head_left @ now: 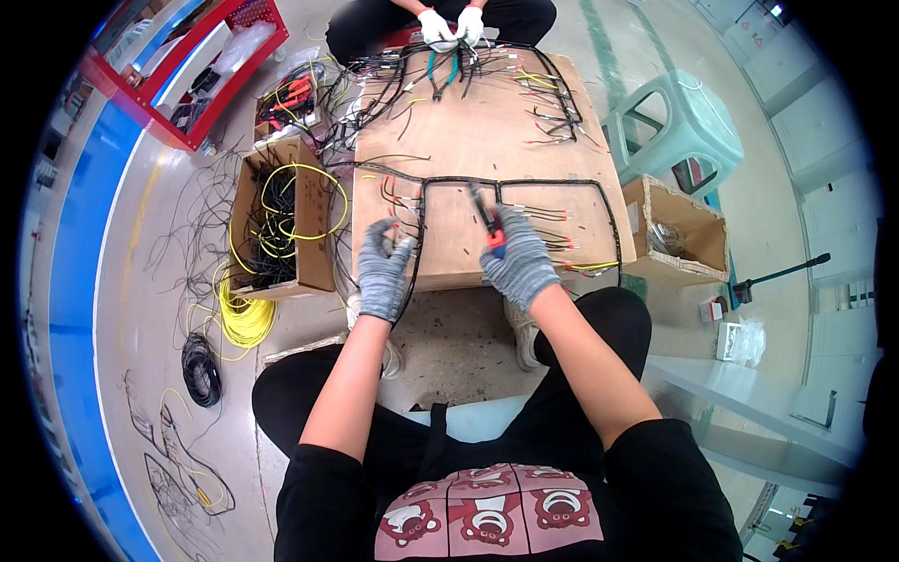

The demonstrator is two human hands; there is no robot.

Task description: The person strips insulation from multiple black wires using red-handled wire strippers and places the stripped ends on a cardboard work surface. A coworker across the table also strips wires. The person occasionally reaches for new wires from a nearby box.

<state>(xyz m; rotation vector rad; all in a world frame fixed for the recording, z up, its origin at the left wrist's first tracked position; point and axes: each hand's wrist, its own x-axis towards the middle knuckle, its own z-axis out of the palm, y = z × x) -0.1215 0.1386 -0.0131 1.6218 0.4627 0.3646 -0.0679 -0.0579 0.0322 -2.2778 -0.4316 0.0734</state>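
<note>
Head view. We sit at the near edge of a plywood bench [487, 131] with both hands in grey knit gloves. Our left hand [384, 267] has its grip closed on the black wire harness [510, 183] at the bench's near left corner; the harness runs off from that grip toward 12 o'clock, then bends toward 3 o'clock as a rectangular loop across the board. Our right hand [517, 262] grips a red-handled cutter [487, 220], fingers wrapped round the handles; the tool's tip points toward 11 o'clock and meets the harness's top run near the loop's middle. Short red-tipped branch wires lie just beside both grips.

At 9 o'clock from the left hand stands a cardboard box [281, 220] of black and yellow wire. At 12 o'clock, across the bench, a co-worker's white-gloved hands [449, 26] handle a second harness.
</note>
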